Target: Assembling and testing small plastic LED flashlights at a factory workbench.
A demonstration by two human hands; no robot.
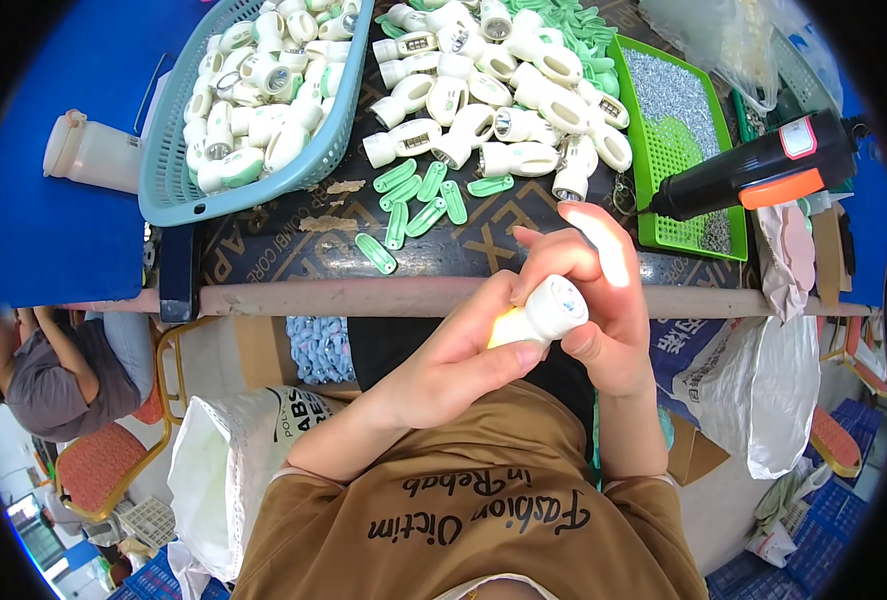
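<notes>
A white plastic housing [546,312] is gripped between both hands just before the desk edge [363,297]: the left hand [458,365] is clenched around its body, the right hand [603,300] closed over its round end. Its long axis is angled up-right. Beyond, loose green clips [418,200] are scattered; farther, piled white housings [503,90], a blue basket [253,190], and a black-orange driver [763,170] are placed.

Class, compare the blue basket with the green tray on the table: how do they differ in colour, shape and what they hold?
The blue basket is deep, with tall meshed walls; the green tray is shallow and flat. The basket holds white and pale green plastic pieces; the tray holds small grey metal bits. The basket sits at the person's left, the tray at the right. Both have perforated plastic and rest on the table.
</notes>
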